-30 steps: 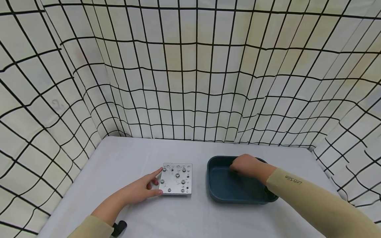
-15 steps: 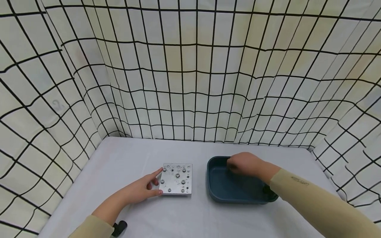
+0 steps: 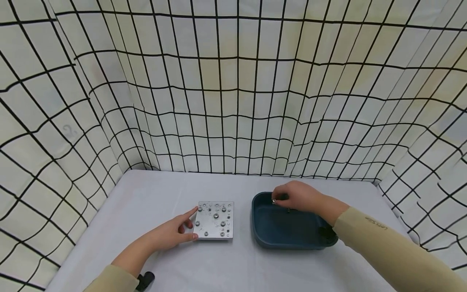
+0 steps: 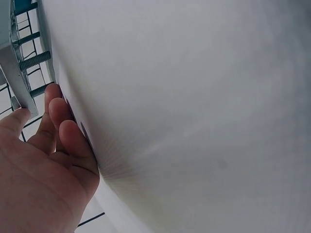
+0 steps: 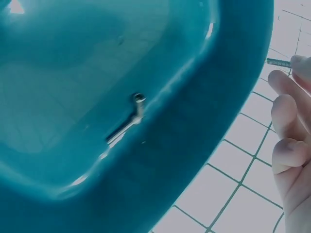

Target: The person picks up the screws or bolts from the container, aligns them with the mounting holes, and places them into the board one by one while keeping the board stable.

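Note:
A square metal plate [image 3: 211, 225] lies left of the middle of the table, with several socket-head screws set in its top. Threaded screw shanks [image 4: 35, 60] stick out below the plate in the left wrist view. My left hand [image 3: 168, 234] holds its left side, thumb at the near corner and index finger at the far corner. Over the far side of a blue-green bin [image 3: 292, 246], my right hand [image 3: 300, 196] pinches a small screw [image 5: 278, 62] between thumb and fingers. What look like two more screws [image 5: 138, 99] lie inside the bin, slightly blurred.
White cloth covers the table [image 3: 240, 271]. White walls with a black grid [image 3: 237, 121] enclose its back and sides. A small black object [image 3: 146, 280] sits by my left wrist.
My right hand has risen from inside the bin and moved slightly left; a screw now shows at its fingertips. My left hand keeps its place on the plate.

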The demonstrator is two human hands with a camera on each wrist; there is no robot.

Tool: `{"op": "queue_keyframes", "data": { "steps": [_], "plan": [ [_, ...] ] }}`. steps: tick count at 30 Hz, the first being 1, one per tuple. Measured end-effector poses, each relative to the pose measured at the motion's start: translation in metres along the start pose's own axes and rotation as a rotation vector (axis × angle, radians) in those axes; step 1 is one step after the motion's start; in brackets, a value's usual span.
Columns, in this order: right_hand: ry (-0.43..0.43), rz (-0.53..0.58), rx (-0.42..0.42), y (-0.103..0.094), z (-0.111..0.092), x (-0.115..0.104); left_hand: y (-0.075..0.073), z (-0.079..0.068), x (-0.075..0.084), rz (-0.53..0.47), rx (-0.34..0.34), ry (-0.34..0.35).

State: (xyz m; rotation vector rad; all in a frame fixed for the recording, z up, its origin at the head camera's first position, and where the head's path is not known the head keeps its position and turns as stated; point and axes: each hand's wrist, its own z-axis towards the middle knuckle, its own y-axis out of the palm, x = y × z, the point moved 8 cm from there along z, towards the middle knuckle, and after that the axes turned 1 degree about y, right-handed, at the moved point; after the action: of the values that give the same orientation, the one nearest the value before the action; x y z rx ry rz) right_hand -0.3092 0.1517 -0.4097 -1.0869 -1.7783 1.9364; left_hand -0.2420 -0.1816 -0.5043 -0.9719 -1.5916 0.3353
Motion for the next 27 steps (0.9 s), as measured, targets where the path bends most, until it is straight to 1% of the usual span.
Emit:
{"op": "queue_keyframes", "data": {
  "steps": [3,7,11,13,20,24,27],
  "plan": [
    [-0.021,0.027,0.014,-0.003,0.004,-0.009,0.0,0.0,0.0,-0.001,-0.001,0.005],
    [-0.013,0.065,0.024,-0.007,0.011,-0.021,0.0,0.0,-0.001,0.002,0.001,0.007],
    [-0.011,0.067,0.025,-0.006,0.024,-0.033,0.0,0.0,-0.002,0.003,0.004,0.004],
    [-0.015,0.059,0.018,-0.004,0.032,-0.041,0.0,0.0,-0.002,0.001,0.005,0.002],
    [-0.031,0.088,-0.016,0.002,0.064,-0.071,0.001,0.001,-0.004,-0.01,0.008,-0.011],
    [-0.032,0.055,-0.035,0.007,0.085,-0.088,0.0,0.001,-0.004,-0.012,0.008,-0.013],
    [-0.043,0.053,-0.051,0.014,0.099,-0.099,0.0,0.0,-0.003,-0.013,0.002,-0.012]
  ]
}}
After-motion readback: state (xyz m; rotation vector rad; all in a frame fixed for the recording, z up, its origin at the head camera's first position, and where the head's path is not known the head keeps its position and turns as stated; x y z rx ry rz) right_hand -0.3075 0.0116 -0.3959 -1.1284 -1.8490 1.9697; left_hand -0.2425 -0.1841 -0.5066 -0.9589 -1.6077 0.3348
